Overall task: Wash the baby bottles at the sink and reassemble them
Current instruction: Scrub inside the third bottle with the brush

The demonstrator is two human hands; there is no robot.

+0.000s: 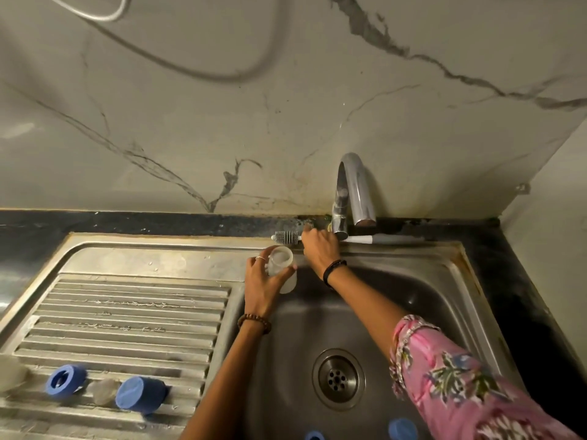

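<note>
My left hand point(263, 287) grips a translucent baby bottle body point(282, 268), mouth up, at the sink basin's back left corner. My right hand point(319, 249) reaches over the sink's back rim onto a bottle brush point(287, 237); its fingers curl round the brush shaft, bristles sticking out to the left, white and grey handle to the right. On the ribbed drainboard lie a blue ring collar point(65, 381), a clear teat point(103, 390) and a blue cap point(139, 393). Two more blue parts point(401, 429) show at the basin's near edge.
A chrome tap point(355, 192) arches over the steel sink basin point(413, 287); no water runs from it. The drain point(338, 379) sits mid-basin. A pale translucent object point(9, 373) lies at the drainboard's left edge. Dark countertop borders the sink, with a marble-patterned wall behind.
</note>
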